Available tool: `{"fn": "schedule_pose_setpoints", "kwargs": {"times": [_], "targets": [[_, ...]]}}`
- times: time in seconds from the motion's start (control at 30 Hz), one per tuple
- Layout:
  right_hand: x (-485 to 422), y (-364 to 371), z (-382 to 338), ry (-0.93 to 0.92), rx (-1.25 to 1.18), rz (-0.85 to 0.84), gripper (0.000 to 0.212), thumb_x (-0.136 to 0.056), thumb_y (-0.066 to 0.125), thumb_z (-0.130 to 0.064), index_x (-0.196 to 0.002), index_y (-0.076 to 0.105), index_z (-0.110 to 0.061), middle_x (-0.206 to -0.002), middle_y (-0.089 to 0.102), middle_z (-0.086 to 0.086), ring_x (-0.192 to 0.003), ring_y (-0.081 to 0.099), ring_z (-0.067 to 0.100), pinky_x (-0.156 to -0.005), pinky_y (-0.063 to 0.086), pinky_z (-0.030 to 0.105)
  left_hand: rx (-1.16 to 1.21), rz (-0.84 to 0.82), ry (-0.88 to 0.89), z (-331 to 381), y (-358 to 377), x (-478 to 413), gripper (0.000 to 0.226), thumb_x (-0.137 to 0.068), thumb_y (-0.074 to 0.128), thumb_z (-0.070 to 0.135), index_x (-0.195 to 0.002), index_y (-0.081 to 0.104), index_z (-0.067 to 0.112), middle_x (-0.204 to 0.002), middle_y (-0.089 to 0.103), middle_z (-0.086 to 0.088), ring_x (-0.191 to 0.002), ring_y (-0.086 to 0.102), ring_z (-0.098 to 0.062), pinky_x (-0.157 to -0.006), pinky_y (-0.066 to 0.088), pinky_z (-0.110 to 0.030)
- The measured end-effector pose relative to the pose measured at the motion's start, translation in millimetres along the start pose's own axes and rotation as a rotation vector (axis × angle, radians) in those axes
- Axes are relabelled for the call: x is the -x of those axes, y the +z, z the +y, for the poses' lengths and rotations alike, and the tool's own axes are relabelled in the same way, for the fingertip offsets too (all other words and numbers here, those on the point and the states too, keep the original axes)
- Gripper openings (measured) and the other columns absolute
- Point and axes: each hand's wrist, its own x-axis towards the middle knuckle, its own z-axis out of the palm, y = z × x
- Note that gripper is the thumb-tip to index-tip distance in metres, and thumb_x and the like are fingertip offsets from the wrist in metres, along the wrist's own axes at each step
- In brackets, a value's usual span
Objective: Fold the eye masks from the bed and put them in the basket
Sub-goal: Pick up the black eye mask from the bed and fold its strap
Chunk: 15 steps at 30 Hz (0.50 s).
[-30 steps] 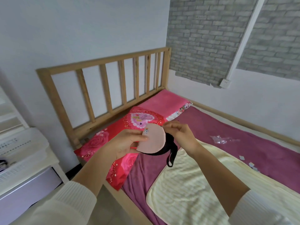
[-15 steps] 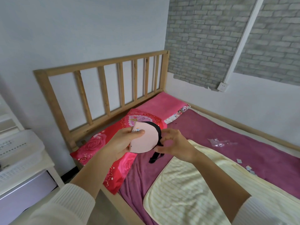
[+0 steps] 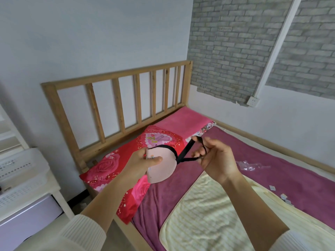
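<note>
A pale pink eye mask point(image 3: 164, 164), folded in half into a half-round shape, is pinched by my left hand point(image 3: 143, 164) above the bed's near edge. Its black elastic strap point(image 3: 186, 152) runs out to the right, stretched taut. My right hand point(image 3: 215, 160) has its fingers hooked through the strap loop. A white perforated basket point(image 3: 20, 176) stands on the side table at the far left, only partly in view.
The bed has a wooden slatted headboard point(image 3: 116, 98), red rose pillows point(image 3: 112, 165), a purple blanket point(image 3: 272, 160) and a pale yellow striped cloth point(image 3: 208, 214). A clear plastic wrapper point(image 3: 250, 164) and small white packets point(image 3: 282, 195) lie on the blanket at right.
My right hand has pulled the black strap out to the right and stretched it, where before it was held close against the folded mask. The mask stays pinched in my left hand.
</note>
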Motion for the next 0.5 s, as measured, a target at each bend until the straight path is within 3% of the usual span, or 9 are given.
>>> {"fn": "schedule_pose_setpoints", "kwargs": {"times": [0.1, 0.2, 0.27, 0.33, 0.4, 0.5], "targets": [[-9.7, -2.6, 1.6, 0.006, -0.128, -0.011, 0.033, -0.087, 0.042, -0.008, -0.112, 0.061, -0.001, -0.094, 0.074, 0.015, -0.083, 0.071, 0.027, -0.081, 0.059, 0.033, -0.061, -0.067, 0.037, 1.4, 4.8, -3.2, 0.022, -0.072, 0.079, 0.006, -0.086, 0.065, 0.015, -0.078, 0.065, -0.002, -0.074, 0.06, -0.018, -0.066, 0.042, -0.034], [-18.1, -3.5, 9.9, -0.156, 0.113, 0.181, 0.036, -0.092, 0.04, 0.01, -0.11, 0.064, -0.009, -0.087, 0.072, 0.013, -0.078, 0.074, 0.023, -0.073, 0.062, 0.029, -0.123, -0.108, 0.098, 5.8, 9.1, -3.2, 0.027, -0.068, 0.078, 0.006, -0.082, 0.073, 0.029, -0.075, 0.071, 0.008, -0.069, 0.063, -0.01, -0.061, 0.045, -0.027], [-20.8, -5.7, 16.5, -0.293, 0.422, 0.272, 0.042, -0.086, 0.048, 0.017, -0.106, 0.067, -0.015, -0.077, 0.068, 0.005, -0.069, 0.069, 0.015, -0.07, 0.061, 0.029, -0.149, -0.126, 0.126, 5.4, 12.5, -4.3, 0.028, -0.072, 0.075, -0.001, -0.081, 0.077, 0.026, -0.077, 0.074, 0.003, -0.071, 0.064, -0.011, -0.064, 0.047, -0.027], [-22.3, -6.0, 22.0, -0.329, 0.725, 0.326, 0.026, -0.08, 0.06, 0.009, -0.096, 0.07, -0.01, -0.078, 0.069, 0.004, -0.07, 0.063, 0.017, -0.074, 0.06, 0.041, -0.209, -0.122, 0.145, 4.9, 17.4, -5.7, 0.023, -0.074, 0.073, -0.003, -0.083, 0.078, 0.018, -0.08, 0.074, -0.009, -0.072, 0.063, -0.015, -0.068, 0.046, -0.03], [-22.8, -4.4, 26.0, -0.283, 0.888, 0.335, 0.007, -0.076, 0.071, -0.009, -0.08, 0.074, -0.013, -0.073, 0.071, -0.003, -0.068, 0.06, 0.013, -0.076, 0.056, 0.044, -0.252, -0.098, 0.163, 4.6, 21.8, -5.9, 0.02, -0.075, 0.072, -0.002, -0.093, 0.076, 0.006, -0.084, 0.074, -0.017, -0.073, 0.061, -0.016, -0.07, 0.046, -0.031], [-22.6, -1.4, 28.0, -0.176, 0.898, 0.164, 0.014, -0.071, 0.08, -0.023, -0.084, 0.078, -0.018, -0.082, 0.076, 0.002, -0.073, 0.066, 0.007, -0.077, 0.056, 0.036, -0.243, -0.071, 0.173, 2.4, 22.3, -7.2, 0.022, -0.076, 0.071, 0.0, -0.097, 0.076, 0.005, -0.083, 0.073, -0.021, -0.071, 0.059, -0.017, -0.066, 0.043, -0.032]]}}
